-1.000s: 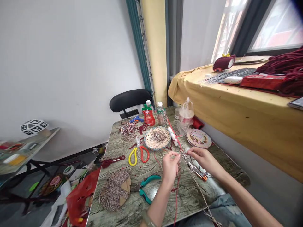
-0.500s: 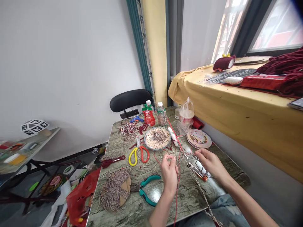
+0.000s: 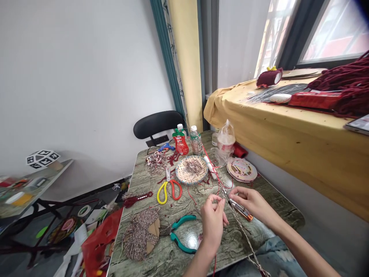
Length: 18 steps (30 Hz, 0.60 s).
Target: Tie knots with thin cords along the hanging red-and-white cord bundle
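Observation:
A twisted brown-and-white cord point(image 3: 241, 227) stretches from the bottle side of the table down to my lap, with a red cord point(image 3: 208, 154) along its far part. Beside its middle, my left hand point(image 3: 212, 221) is closed in a pinch on what looks like a thin strand of cord. My right hand point(image 3: 255, 204) pinches close to the same spot, on the cord's right side; the strand at its fingertips is hard to make out. Under the right hand lies a slim tool with an orange end point(image 3: 243, 211). The fingers partly hide the cord where they meet.
Teal-handled pliers point(image 3: 183, 234), a card wound with mottled yarn point(image 3: 141, 234) and scissors point(image 3: 169, 188) lie to the left. Farther back are a woven plate point(image 3: 180, 175) with thread scraps, a red pouch point(image 3: 181, 144), a bottle point(image 3: 196, 144) and a bagged cup point(image 3: 226, 140).
Both hands have come closer together at the cord: my left moved right and slightly down, my right moved left. The loose dark strands by my right hand have drawn in.

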Each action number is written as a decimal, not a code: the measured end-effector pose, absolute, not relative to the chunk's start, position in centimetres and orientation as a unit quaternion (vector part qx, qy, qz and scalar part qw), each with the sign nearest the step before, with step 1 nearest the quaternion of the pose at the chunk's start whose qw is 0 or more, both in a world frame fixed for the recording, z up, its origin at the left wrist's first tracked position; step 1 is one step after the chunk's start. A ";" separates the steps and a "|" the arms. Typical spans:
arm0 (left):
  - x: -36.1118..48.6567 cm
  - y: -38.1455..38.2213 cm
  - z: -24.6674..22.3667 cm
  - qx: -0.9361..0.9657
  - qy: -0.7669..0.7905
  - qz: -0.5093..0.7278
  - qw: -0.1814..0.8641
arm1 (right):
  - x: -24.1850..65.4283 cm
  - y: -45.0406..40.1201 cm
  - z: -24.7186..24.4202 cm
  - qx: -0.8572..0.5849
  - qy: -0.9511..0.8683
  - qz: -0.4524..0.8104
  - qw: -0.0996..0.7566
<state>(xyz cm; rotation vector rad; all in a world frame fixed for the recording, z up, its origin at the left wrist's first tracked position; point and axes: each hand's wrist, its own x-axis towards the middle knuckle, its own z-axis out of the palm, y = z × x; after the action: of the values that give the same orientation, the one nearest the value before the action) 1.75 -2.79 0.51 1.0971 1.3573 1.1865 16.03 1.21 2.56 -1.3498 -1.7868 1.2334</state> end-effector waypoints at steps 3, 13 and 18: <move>1.6 -2.9 0.4 0.453 0.555 0.491 0.495 | 15.9 1.2 3.2 -0.495 -0.643 0.510 0.285; 2.0 -1.3 0.1 0.406 0.470 0.493 0.609 | 15.4 2.2 0.6 -0.440 -0.592 0.617 0.276; 2.3 -1.2 -0.3 0.402 0.487 0.499 0.593 | 15.7 1.6 0.9 -0.454 -0.607 0.580 0.298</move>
<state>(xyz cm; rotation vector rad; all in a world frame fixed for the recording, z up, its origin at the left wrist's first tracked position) 2.32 -1.25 -0.32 0.9340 1.1329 1.1597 15.69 1.62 0.87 -1.2066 -1.6142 1.5416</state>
